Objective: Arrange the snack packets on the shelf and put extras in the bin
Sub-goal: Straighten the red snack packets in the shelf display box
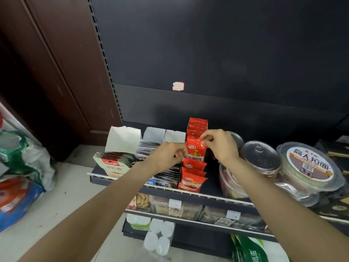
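A row of red snack packets [193,173] stands in a narrow box on the dark shelf [211,188]. One red packet [196,151] with an orange figure on it stands upright in the middle of the row. My left hand [168,156] pinches its left edge, and my right hand [220,144] pinches its top right corner. More red packets [197,125] stand behind it. No bin can be made out.
Left of the red row are open white boxes [122,138] with grey and white sachets [115,159]. Round clear tubs with lids [307,167] fill the shelf's right side. Lower shelves [188,220] hold more goods. Bags [20,167] lie on the floor at left.
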Action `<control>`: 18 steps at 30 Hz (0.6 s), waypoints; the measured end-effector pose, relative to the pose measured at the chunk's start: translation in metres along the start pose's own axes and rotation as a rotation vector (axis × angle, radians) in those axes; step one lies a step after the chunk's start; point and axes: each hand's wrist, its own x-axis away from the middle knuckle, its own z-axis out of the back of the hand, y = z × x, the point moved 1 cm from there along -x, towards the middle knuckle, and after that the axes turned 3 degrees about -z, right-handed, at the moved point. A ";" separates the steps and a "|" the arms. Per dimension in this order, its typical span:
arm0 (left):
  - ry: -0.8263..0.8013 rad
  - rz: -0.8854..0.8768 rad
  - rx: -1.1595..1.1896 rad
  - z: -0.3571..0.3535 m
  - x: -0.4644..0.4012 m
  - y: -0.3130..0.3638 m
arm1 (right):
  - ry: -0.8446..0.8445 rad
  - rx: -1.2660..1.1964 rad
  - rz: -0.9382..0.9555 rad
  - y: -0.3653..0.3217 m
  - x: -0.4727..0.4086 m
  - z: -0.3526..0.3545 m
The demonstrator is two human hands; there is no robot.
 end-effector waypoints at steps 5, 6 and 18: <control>-0.005 -0.003 0.010 0.000 0.000 -0.002 | -0.006 0.028 -0.019 0.007 -0.003 -0.017; -0.004 0.001 0.013 0.000 -0.001 -0.002 | -0.019 0.020 -0.001 0.008 -0.004 -0.018; 0.027 0.064 0.072 0.000 -0.006 -0.003 | -0.179 0.018 0.029 0.021 -0.005 -0.027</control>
